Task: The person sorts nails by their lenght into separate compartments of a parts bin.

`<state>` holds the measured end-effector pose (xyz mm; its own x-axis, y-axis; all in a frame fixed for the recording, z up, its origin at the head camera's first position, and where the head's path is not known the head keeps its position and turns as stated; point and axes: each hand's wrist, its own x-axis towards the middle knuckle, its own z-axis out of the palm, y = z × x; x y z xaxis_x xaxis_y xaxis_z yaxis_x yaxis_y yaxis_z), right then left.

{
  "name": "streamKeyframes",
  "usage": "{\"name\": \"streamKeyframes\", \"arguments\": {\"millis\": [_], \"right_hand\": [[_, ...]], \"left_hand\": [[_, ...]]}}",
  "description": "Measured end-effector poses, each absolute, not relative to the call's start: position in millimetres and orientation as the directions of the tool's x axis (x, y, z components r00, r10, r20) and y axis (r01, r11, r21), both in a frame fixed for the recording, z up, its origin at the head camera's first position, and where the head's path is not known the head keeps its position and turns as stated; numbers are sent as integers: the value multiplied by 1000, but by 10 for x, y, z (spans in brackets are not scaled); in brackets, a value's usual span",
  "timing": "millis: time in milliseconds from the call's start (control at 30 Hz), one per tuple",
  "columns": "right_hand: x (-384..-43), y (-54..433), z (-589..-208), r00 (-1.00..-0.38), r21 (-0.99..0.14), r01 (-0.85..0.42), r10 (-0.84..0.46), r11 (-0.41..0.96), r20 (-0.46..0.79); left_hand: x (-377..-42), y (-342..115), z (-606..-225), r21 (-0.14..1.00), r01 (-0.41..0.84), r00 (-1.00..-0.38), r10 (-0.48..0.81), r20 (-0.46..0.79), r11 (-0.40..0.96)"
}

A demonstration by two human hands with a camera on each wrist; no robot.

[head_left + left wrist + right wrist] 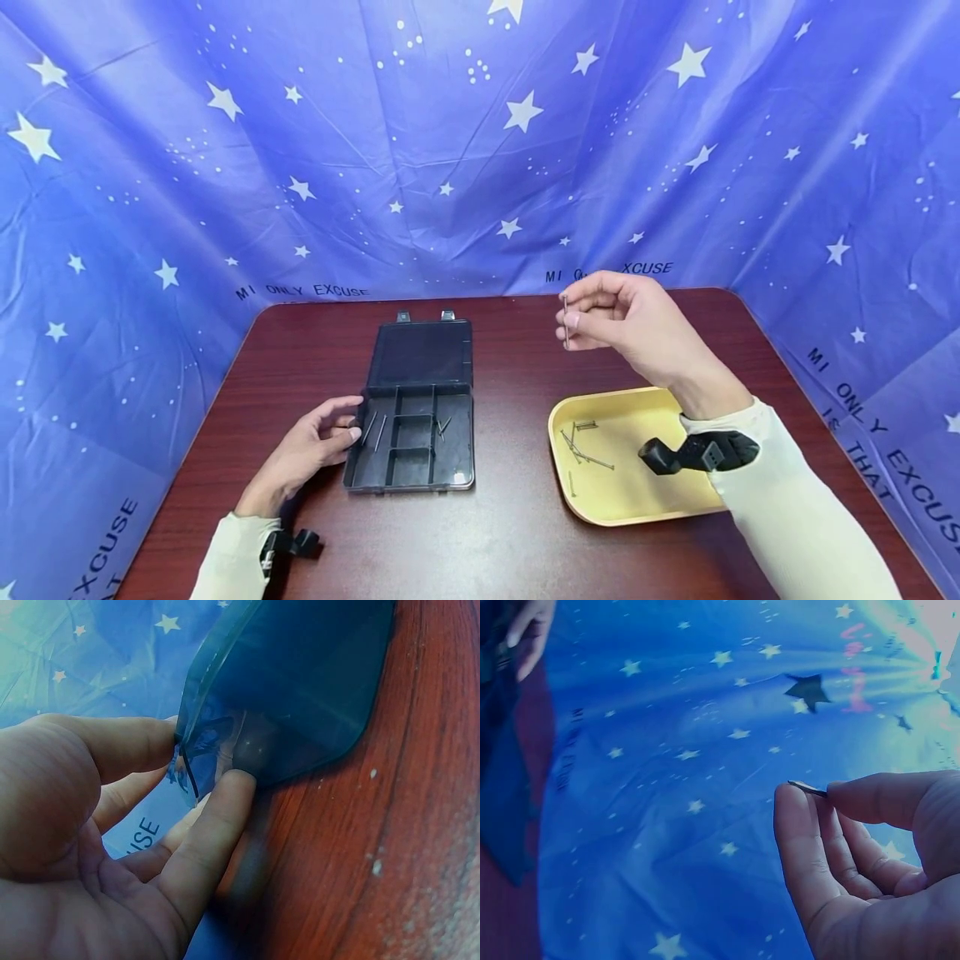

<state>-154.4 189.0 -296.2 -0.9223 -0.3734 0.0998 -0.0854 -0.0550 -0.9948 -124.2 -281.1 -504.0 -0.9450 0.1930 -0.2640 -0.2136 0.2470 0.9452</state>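
Between thumb and fingertips, my right hand [626,321] pinches a thin metal nail [566,323], raised above the far side of the table and roughly upright in the head view. In the right wrist view only a short piece of the nail [808,788] shows at the fingertips. My left hand [318,433] grips the left side of an open black compartment box [431,487], thumb and fingers at its wall. Two nails lie in the box's long left compartment, and a few more small nails [444,428] lie in the right one.
A yellow tray [637,512] stands on the right below my right forearm, with several nails [585,454] at its left end. The box's lid [422,352] is folded back away from me. A blue star-patterned cloth [450,150] hangs behind the dark red table [510,517].
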Motion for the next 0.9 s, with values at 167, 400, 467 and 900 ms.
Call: {"name": "streamKeyframes", "arguments": {"millis": [167,400,467,900], "right_hand": [[-1541,1768,-2788,-909,-979,-151,-370,-137,192],[-1548,1681,-2665,-881,-947,-200,-378,-250,286],[-1551,1670,-2667,-879,-946,-199,-380,-257,288],[-1569,1595,-2721,-882,-952,-175,-390,-253,266]], "left_hand": [[-1240,-2813,-5043,949,-210,-947,193,-258,237],[-1230,-2804,-5034,947,-215,-945,192,-264,239],[-1231,-2803,-5036,945,-219,-945,190,-267,242],[-1233,-2807,-5012,946,-217,-944,195,-266,239]]}}
